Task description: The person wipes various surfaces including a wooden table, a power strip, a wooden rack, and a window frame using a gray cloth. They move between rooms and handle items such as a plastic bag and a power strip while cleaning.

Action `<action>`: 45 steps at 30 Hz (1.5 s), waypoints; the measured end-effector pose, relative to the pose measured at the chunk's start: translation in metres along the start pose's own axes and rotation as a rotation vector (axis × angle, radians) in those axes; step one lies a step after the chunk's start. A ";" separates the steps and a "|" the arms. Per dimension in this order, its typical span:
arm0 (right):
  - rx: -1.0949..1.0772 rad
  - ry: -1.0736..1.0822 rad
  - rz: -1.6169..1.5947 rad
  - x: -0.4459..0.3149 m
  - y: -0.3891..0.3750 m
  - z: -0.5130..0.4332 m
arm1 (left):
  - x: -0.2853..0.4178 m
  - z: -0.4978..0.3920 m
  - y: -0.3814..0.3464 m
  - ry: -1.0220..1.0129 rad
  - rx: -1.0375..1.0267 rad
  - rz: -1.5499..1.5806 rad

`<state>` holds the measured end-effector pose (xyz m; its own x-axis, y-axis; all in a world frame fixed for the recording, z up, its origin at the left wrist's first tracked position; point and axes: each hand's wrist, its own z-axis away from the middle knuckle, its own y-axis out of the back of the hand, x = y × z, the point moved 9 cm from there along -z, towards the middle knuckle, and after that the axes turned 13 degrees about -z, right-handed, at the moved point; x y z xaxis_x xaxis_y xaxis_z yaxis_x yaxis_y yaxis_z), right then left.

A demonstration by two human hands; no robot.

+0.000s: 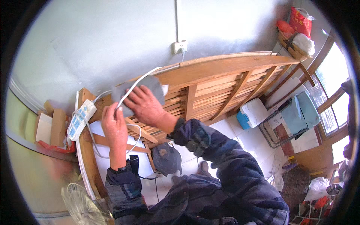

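My left hand (114, 123) pinches a white cable (137, 80) between thumb and fingers near the top corner of a wooden frame. Against a grey cloth (154, 87) lies my right hand (146, 105), its fingers beside the cable; whether it grips the cloth is not clear. The cable runs up and right to the wooden rail (219, 66). Left of my hands, a white power strip (82, 120) with blue socket faces rests on the frame's corner post, with cable looped around it. Another stretch of white cable hangs in a loop below my left hand.
A wall socket (180, 47) with a plug sits above the rail. Cardboard boxes (58, 126) stand at left, a covered fan (83, 206) at lower left. On the floor are a dark bag (166, 158), a blue-and-white box (251, 114) and a folding chair (299, 112). A basket (295, 50) stands upper right.
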<state>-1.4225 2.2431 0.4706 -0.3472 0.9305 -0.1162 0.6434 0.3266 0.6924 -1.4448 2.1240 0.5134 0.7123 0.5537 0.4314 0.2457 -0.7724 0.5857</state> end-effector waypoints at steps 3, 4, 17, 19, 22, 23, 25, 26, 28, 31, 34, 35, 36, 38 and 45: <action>0.046 -0.026 0.073 0.042 0.050 0.033 | -0.012 0.010 -0.009 0.052 0.019 -0.021; 0.021 -0.056 0.097 0.060 0.064 0.045 | -0.017 0.014 -0.013 0.085 0.017 -0.044; 0.205 -0.515 0.266 0.387 0.336 0.274 | -0.067 0.058 -0.062 0.269 -0.025 -0.344; 0.198 -0.666 0.296 0.442 0.372 0.314 | -0.071 0.064 -0.067 0.297 -0.031 -0.356; 0.195 -0.695 0.301 0.508 0.419 0.361 | -0.069 0.068 -0.071 0.281 -0.048 -0.365; 0.194 -0.810 0.317 0.536 0.432 0.378 | -0.067 0.068 -0.068 0.264 -0.040 -0.383; 0.259 -0.935 0.194 0.576 0.444 0.401 | -0.056 0.068 -0.059 0.174 0.007 -0.484; 0.384 -1.006 0.065 0.590 0.450 0.410 | -0.056 0.069 -0.049 0.190 0.033 -0.519; 0.370 -0.893 0.190 0.586 0.442 0.396 | -0.070 0.076 -0.027 0.344 0.042 -0.501; 0.499 -0.785 0.269 0.534 0.399 0.365 | -0.088 0.081 0.019 0.444 0.199 -0.386; 0.817 -0.695 0.143 0.442 0.332 0.329 | -0.110 0.086 0.053 0.481 0.288 -0.290; 0.852 -0.548 0.139 0.401 0.309 0.305 | -0.121 0.086 0.060 0.530 0.296 -0.259; 0.828 -0.535 0.018 0.371 0.282 0.288 | -0.128 0.085 0.066 0.546 0.311 -0.214; 0.803 -0.515 -0.065 0.305 0.227 0.251 | -0.135 0.085 0.078 0.593 0.374 -0.175; 0.463 -0.468 -0.875 0.110 0.102 0.157 | -0.107 0.053 0.123 0.492 0.531 -0.459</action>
<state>-1.2878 2.4054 0.4168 -0.5785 0.2856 -0.7641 0.5286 0.8447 -0.0845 -1.4557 1.9531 0.5029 0.1304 0.8244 0.5507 0.8028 -0.4138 0.4293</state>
